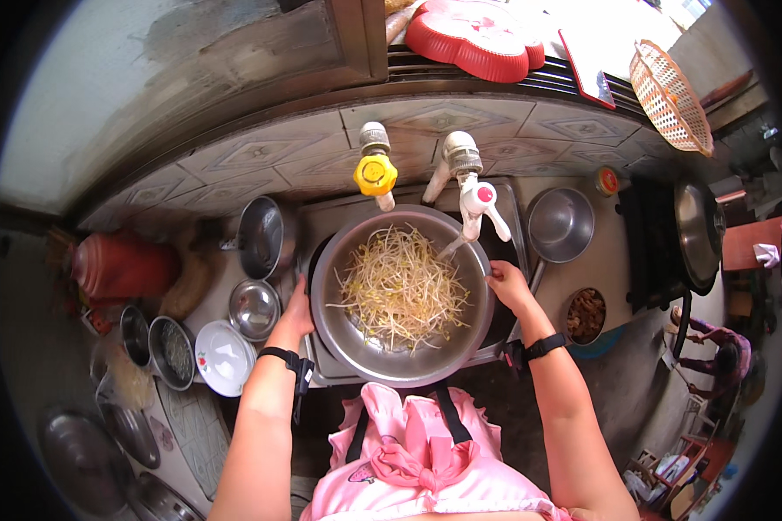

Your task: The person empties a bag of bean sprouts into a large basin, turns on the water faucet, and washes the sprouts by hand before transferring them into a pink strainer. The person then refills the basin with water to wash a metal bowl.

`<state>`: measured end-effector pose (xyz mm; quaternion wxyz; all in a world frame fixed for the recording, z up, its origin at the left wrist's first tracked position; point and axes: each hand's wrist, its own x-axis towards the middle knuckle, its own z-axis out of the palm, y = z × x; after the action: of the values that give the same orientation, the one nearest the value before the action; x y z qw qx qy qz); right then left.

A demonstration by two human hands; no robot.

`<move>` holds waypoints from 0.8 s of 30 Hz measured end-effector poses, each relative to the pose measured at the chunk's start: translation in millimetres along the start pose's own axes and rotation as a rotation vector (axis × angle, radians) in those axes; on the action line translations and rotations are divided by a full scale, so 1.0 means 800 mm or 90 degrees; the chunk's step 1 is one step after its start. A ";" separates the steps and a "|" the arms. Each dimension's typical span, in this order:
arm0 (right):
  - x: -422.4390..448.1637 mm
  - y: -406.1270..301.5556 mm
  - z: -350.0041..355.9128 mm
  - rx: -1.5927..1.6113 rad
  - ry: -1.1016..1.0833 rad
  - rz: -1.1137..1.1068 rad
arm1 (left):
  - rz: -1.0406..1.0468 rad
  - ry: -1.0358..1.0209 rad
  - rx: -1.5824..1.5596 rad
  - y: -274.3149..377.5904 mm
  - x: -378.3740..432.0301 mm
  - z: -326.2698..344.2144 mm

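Observation:
A wide metal basin sits over the sink, heaped with bean sprouts. My left hand holds the basin's left side, with most of its fingers hidden. On the opposite side, my right hand grips the rim between thumb and fingers. A white-handled tap leans over the basin, and a stream of water runs from it onto the sprouts. Left of that tap, a second tap with a yellow knob points down at the basin's far rim.
Left of the sink are a saucepan, a small metal bowl and a white dish. On the right stand a ladle, a bowl of brown food and a lidded pan on a stove. Another person is farther right.

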<state>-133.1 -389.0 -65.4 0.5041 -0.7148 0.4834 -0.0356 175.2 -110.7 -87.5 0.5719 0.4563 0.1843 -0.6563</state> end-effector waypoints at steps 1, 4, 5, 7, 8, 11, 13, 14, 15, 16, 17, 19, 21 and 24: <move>0.001 0.004 -0.001 0.039 0.011 0.006 | 0.001 0.014 -0.012 -0.003 0.008 0.000; 0.005 0.016 -0.008 0.060 0.019 0.017 | 0.000 -0.050 0.012 -0.013 0.042 -0.001; 0.005 0.020 -0.011 0.060 0.027 0.016 | 0.027 -0.075 0.048 -0.016 0.050 0.001; 0.002 0.012 -0.017 0.045 0.039 0.030 | -0.017 -0.110 0.031 -0.013 0.057 0.005; 0.002 0.008 -0.021 0.032 0.049 0.036 | -0.037 -0.106 0.027 -0.015 0.059 0.009; -0.002 -0.006 -0.030 0.031 0.055 0.042 | -0.084 -0.091 0.021 -0.021 0.065 0.010; -0.004 -0.027 -0.031 0.056 0.061 0.054 | -0.078 -0.096 0.013 -0.021 0.066 0.020; -0.004 -0.038 -0.027 0.022 0.053 0.052 | -0.011 -0.068 0.103 -0.022 0.062 0.022; -0.007 -0.047 -0.027 -0.011 0.047 0.053 | -0.014 -0.071 0.105 -0.019 0.059 0.027; -0.004 -0.037 -0.023 0.005 0.058 0.035 | -0.027 -0.062 0.085 -0.016 0.056 0.028; -0.003 -0.026 -0.025 0.005 0.061 0.038 | -0.040 -0.052 0.065 -0.015 0.054 0.029; -0.004 -0.022 -0.031 0.004 0.078 0.014 | -0.036 -0.066 0.050 -0.010 0.053 0.021; -0.011 -0.039 -0.040 -0.051 0.086 0.029 | -0.016 -0.021 0.022 0.002 0.048 0.008; -0.034 -0.123 -0.050 -0.084 0.144 -0.218 | 0.180 0.157 0.220 0.003 0.031 0.008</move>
<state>-104.2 -394.4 40.4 0.3852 -0.8095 0.4096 -0.1693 176.3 -130.9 -103.6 0.5448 0.6451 0.0724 -0.5309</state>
